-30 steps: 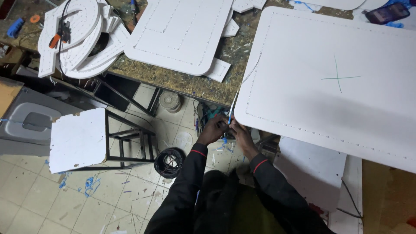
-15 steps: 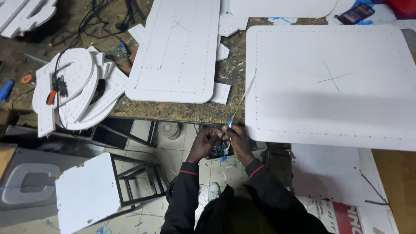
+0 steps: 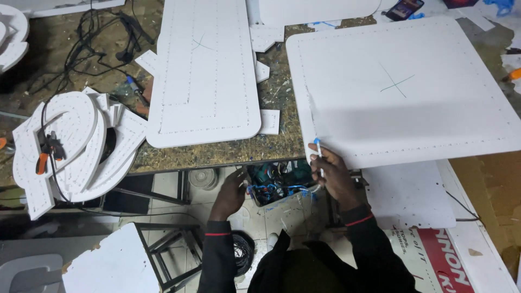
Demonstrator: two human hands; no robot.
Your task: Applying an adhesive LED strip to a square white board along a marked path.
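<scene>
White wiring trails from the left hand (image 3: 230, 194), loosely curled below the workbench (image 3: 217, 157) front edge; what it grips I cannot tell. Pinched in the right hand (image 3: 332, 174), a slim blue-tipped piece (image 3: 317, 149) stands at the near-left corner of the big square panel (image 3: 401, 87), long axis pointing away. Keeping it upright over the hole row would suit.

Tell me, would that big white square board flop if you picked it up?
Probably not. The board juts past the bench edge without drooping, so it looks stiff. It seems thin, so likely light, and its smooth face might slide easily.
</scene>
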